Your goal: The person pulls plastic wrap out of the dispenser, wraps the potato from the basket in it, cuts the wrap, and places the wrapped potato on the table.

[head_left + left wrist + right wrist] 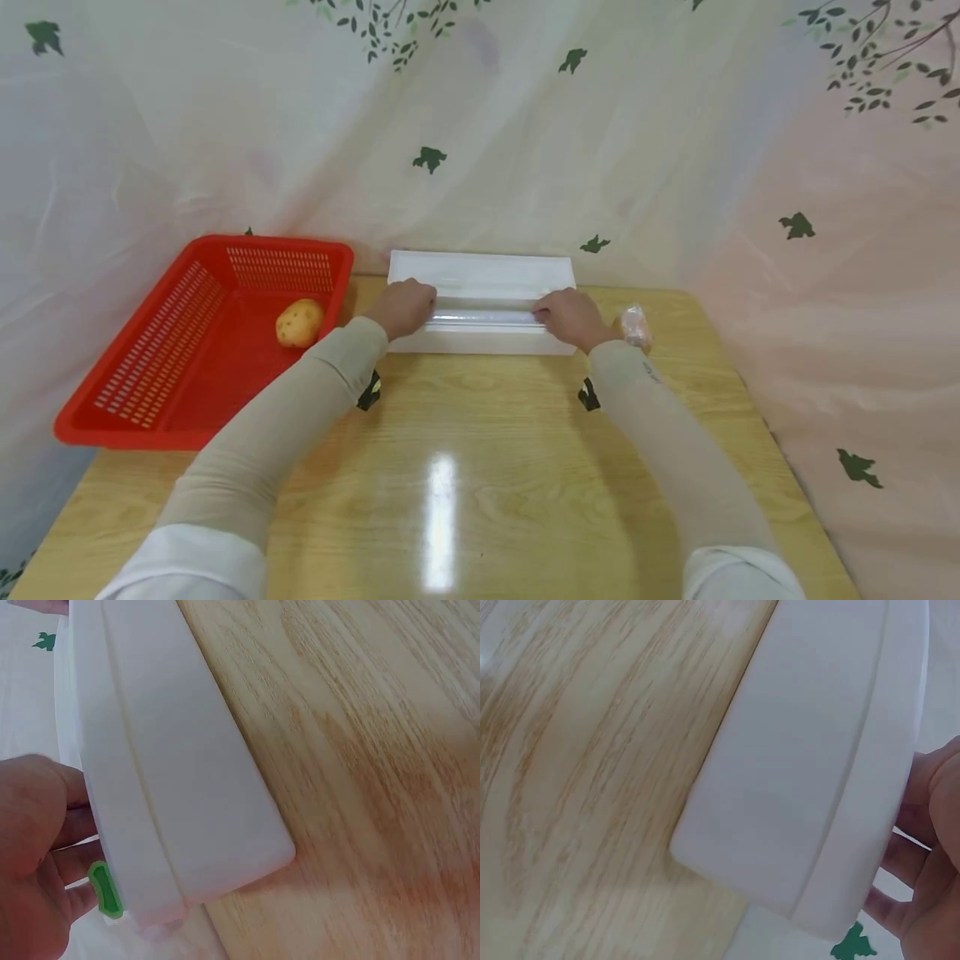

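Note:
A long white cling film dispenser lies at the back of the table, its lid raised toward the wall. Clear cling film shines across its opening. At the left end, my left hand has its fingers curled over and pinches the film's edge. The right hand pinches the film near the other end, thumb and forefinger together. Both wrist views show the dispenser's front face close up, with fingers behind its top edge. A green tab sits at the left end beside the fingers.
A red plastic basket stands at the left, holding one potato. Right of the right hand lies a film-wrapped item. The wooden table meets a leaf-printed cloth at the back.

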### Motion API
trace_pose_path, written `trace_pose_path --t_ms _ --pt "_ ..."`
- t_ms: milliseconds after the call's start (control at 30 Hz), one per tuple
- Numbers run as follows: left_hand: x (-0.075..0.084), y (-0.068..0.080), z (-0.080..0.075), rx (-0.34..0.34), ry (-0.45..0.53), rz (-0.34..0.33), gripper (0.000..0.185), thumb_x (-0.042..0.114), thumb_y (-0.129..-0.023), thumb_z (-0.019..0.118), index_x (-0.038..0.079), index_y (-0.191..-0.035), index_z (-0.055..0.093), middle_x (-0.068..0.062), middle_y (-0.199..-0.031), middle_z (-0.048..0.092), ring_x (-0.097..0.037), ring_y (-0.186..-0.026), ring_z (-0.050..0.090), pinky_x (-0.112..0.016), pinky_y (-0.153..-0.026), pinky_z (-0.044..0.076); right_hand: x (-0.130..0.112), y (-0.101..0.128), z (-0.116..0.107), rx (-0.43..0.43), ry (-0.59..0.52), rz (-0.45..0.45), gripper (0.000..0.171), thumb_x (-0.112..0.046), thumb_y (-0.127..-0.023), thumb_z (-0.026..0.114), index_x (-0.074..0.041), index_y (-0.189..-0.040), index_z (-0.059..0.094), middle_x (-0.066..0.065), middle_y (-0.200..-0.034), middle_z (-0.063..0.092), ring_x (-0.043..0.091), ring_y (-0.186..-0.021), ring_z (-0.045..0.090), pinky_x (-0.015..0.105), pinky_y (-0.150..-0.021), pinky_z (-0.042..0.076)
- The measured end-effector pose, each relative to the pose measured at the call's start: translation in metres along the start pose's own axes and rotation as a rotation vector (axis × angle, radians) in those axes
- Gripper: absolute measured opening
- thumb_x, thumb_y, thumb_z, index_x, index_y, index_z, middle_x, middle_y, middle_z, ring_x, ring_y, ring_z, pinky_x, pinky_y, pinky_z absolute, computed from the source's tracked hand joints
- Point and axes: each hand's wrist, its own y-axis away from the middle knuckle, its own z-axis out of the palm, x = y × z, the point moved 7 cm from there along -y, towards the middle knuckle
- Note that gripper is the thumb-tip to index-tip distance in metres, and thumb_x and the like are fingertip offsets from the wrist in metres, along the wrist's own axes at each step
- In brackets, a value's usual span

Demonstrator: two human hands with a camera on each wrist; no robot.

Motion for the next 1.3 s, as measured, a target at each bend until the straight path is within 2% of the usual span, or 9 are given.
trace_pose_path --t_ms 200,400,533,667,833,967,1067,1200,1300 --pt "-0.005 0.0 -0.005 -0.03 0.015 0.016 0.014 0.009 -0.094 0.062 0.004 -0.087 0.073 -0.006 -0.075 0.064 -0.025 -0.07 0.057 -0.038 -0.068 0.053 -0.016 -0.007 -0.003 -0.016 -0.071 -0.014 0.02 -0.018 -0.099 0.065 -0.01 -0.114 0.077 0.007 -0.113 0.074 0.027 -0.104 0.07 0.045 -0.092 0.054" --pt "0.0 0.002 0.003 -0.084 -0.007 0.062 0.012 0.013 -0.095 0.068 0.004 -0.098 0.075 -0.007 -0.083 0.07 -0.027 -0.076 0.061 -0.042 -0.08 0.056 -0.031 -0.015 0.012 -0.1 -0.093 -0.025 0.027 -0.028 -0.1 0.065 -0.011 -0.119 0.075 0.005 -0.116 0.073 0.023 -0.104 0.069 0.042 -0.092 0.054" --pt "0.005 0.002 0.005 -0.071 -0.043 0.103 0.012 0.012 -0.097 0.065 0.004 -0.097 0.073 -0.005 -0.079 0.065 -0.026 -0.075 0.058 -0.039 -0.077 0.054 -0.032 -0.015 0.016 -0.101 -0.095 -0.001 0.027 -0.029 -0.1 0.065 -0.012 -0.118 0.076 0.004 -0.114 0.074 0.021 -0.101 0.07 0.041 -0.089 0.055" --pt "0.005 0.002 0.002 -0.051 -0.125 0.143 0.01 0.01 -0.097 0.06 0.004 -0.096 0.068 -0.006 -0.076 0.063 -0.025 -0.072 0.057 -0.037 -0.071 0.055 -0.037 -0.019 0.014 -0.074 -0.091 -0.003 0.029 -0.03 -0.1 0.065 -0.011 -0.12 0.075 0.004 -0.117 0.073 0.022 -0.106 0.068 0.041 -0.093 0.054" --pt "-0.004 0.001 -0.004 -0.025 -0.151 0.091 0.009 0.01 -0.1 0.053 0.003 -0.098 0.059 -0.01 -0.075 0.061 -0.028 -0.069 0.058 -0.04 -0.067 0.055 -0.065 -0.036 0.015 -0.065 -0.055 -0.069 0.035 -0.036 -0.099 0.065 -0.01 -0.122 0.073 0.004 -0.119 0.072 0.023 -0.11 0.067 0.04 -0.095 0.052" --pt "-0.01 0.001 -0.006 -0.015 -0.116 0.043 0.012 0.015 -0.102 0.053 0.003 -0.104 0.058 -0.011 -0.079 0.063 -0.029 -0.071 0.06 -0.042 -0.07 0.057 -0.089 -0.048 0.02 -0.063 0.065 -0.138 0.027 -0.033 -0.102 0.06 -0.011 -0.101 0.074 0.003 -0.092 0.073 0.019 -0.085 0.067 0.036 -0.079 0.055" --pt "-0.011 0.0 -0.007 -0.016 -0.111 0.036 0.013 0.016 -0.103 0.054 0.004 -0.105 0.057 -0.011 -0.08 0.063 -0.028 -0.072 0.06 -0.042 -0.07 0.057 -0.094 -0.047 0.02 -0.037 0.154 -0.166 0.023 -0.025 -0.104 0.057 -0.011 -0.092 0.072 0.001 -0.081 0.068 0.018 -0.074 0.062 0.036 -0.07 0.054" --pt "-0.009 0.001 -0.006 -0.004 -0.12 0.046 0.013 0.016 -0.103 0.052 0.004 -0.104 0.057 -0.011 -0.079 0.063 -0.027 -0.071 0.061 -0.04 -0.067 0.057 -0.085 -0.038 0.017 -0.03 0.199 -0.17 0.021 -0.019 -0.104 0.056 -0.011 -0.104 0.075 0.004 -0.095 0.072 0.022 -0.088 0.067 0.04 -0.079 0.057" --pt "-0.01 0.003 -0.007 -0.002 -0.115 0.052 0.013 0.016 -0.103 0.053 0.003 -0.105 0.057 -0.011 -0.08 0.064 -0.026 -0.071 0.061 -0.038 -0.067 0.056 -0.07 -0.031 0.015 -0.084 0.164 -0.126 0.022 -0.019 -0.105 0.056 -0.011 -0.111 0.075 0.006 -0.105 0.07 0.023 -0.098 0.066 0.042 -0.086 0.055"
